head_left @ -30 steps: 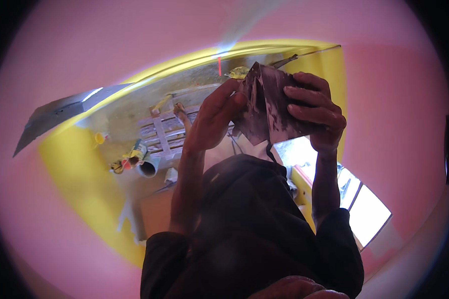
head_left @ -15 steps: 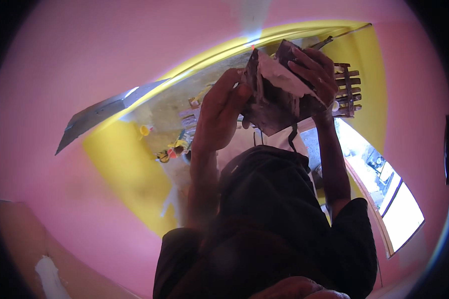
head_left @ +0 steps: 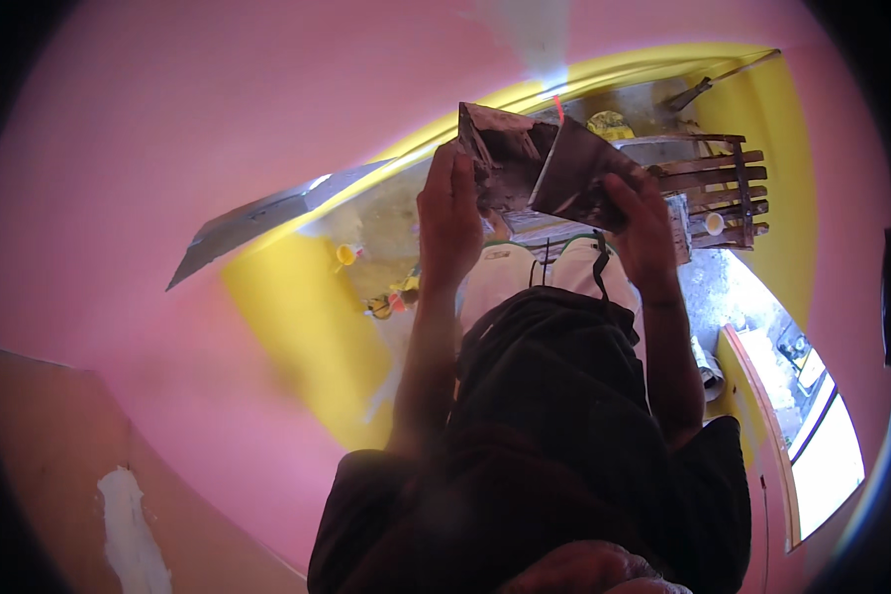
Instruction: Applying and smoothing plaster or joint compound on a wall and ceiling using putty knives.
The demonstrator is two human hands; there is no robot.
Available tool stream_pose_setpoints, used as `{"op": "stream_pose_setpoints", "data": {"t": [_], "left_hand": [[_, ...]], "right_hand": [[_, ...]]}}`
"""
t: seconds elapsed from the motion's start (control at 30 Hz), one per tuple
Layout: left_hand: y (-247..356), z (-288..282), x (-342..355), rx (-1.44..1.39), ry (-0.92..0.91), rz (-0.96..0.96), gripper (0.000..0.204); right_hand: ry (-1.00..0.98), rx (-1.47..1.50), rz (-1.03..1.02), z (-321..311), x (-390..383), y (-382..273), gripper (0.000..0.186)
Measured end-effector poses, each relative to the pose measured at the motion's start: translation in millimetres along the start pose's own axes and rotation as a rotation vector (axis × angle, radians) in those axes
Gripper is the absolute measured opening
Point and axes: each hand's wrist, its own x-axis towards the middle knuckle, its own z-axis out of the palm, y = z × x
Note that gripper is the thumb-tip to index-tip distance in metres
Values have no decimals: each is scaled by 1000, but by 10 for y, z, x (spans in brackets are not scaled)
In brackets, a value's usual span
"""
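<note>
In front of my chest, my left hand [head_left: 448,223] grips a flat dark square plate [head_left: 500,163] by its left side. Pale paste is smeared across the upper part of that plate. My right hand [head_left: 646,230] is closed on a flat dark spreader plate [head_left: 582,176], its thumb and fingers at the lower right edge. The spreader plate is tilted and overlaps the right side of the pasted plate. Whether the two touch I cannot tell. The fingers behind both plates are hidden.
Below, a slatted wooden platform [head_left: 703,181] holds a pale cup [head_left: 714,224]. A yellow cup [head_left: 346,254] and small colourful items [head_left: 391,302] lie at the left. The pink and yellow wall [head_left: 297,337] curves around, with a bright opening [head_left: 827,450] at the right.
The hands have lowered slightly and turned the plates. The spreader plate has swung its dark face into view, and less paste shows. My view has shifted, so the surroundings sit further right.
</note>
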Motion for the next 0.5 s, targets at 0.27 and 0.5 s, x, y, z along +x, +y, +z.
{"op": "stream_pose_setpoints", "data": {"t": [0.27, 0.5], "left_hand": [[-110, 81, -101, 240, -89, 109, 14], [-104, 88, -170, 430, -110, 361, 14]], "right_hand": [[-15, 126, 51, 20, 165, 317, 33], [-57, 140, 11, 71, 230, 304, 29]]}}
